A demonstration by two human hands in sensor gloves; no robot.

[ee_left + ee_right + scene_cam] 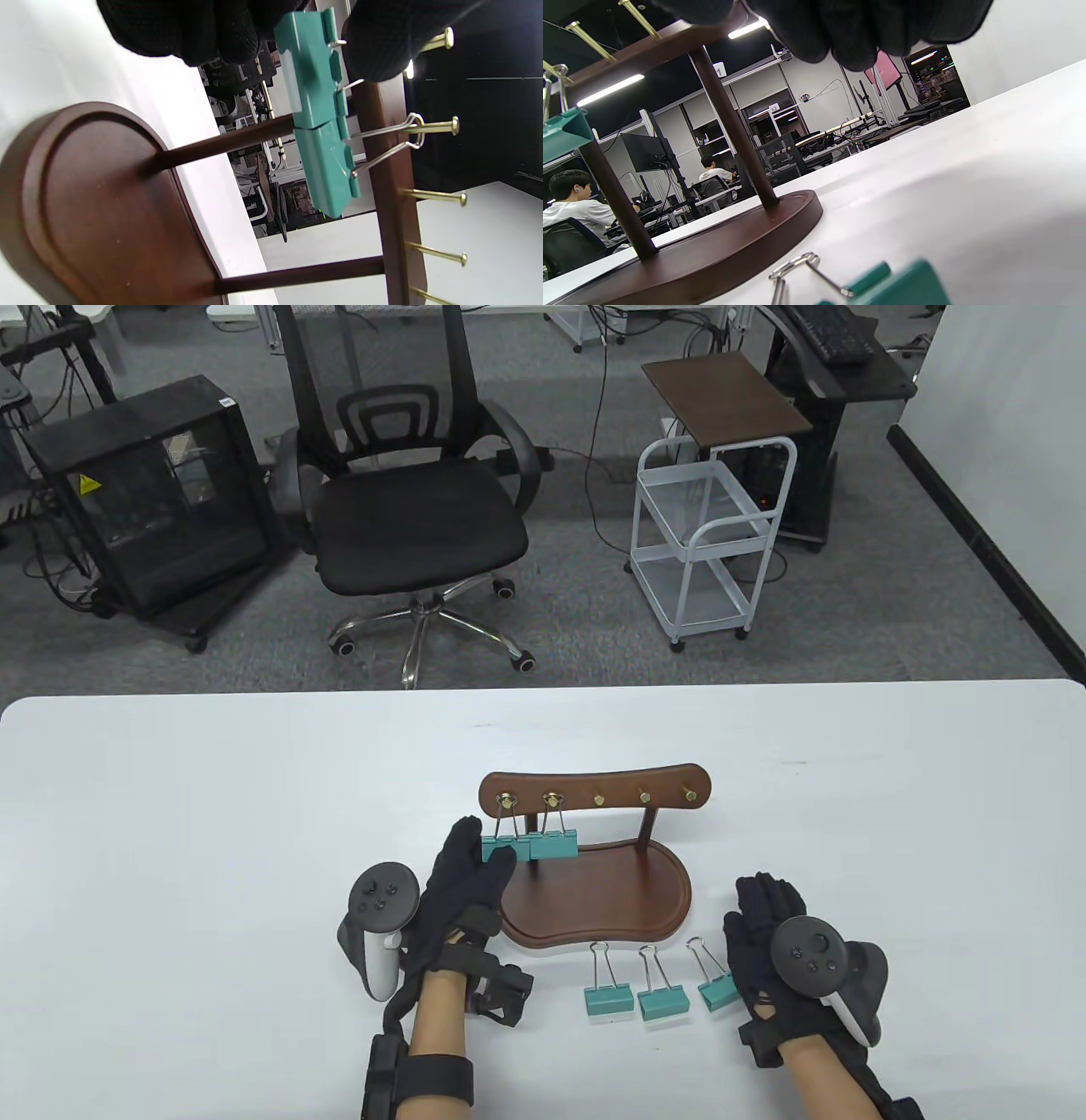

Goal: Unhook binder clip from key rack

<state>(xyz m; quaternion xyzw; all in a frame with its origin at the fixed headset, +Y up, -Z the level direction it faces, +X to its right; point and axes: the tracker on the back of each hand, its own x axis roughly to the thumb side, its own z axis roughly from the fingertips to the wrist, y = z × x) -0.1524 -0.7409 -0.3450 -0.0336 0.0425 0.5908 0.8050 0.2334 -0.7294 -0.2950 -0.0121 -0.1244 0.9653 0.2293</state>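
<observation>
My left hand (pixel 462 891) reaches up to the rack (pixel 594 848), fingers (pixel 186 34) and thumb pinching the teal clip (pixel 499 848) hung on the leftmost peg (pixel 507 797). It is still hooked. A second clip (pixel 553 843) hangs just beside it on the next peg; the other three pegs are bare. My right hand (pixel 776 950) rests palm down on the table (pixel 170 831), holding nothing, fingers loosely extended, touching the nearest of three loose clips (pixel 653 997) lying before the rack's base.
</observation>
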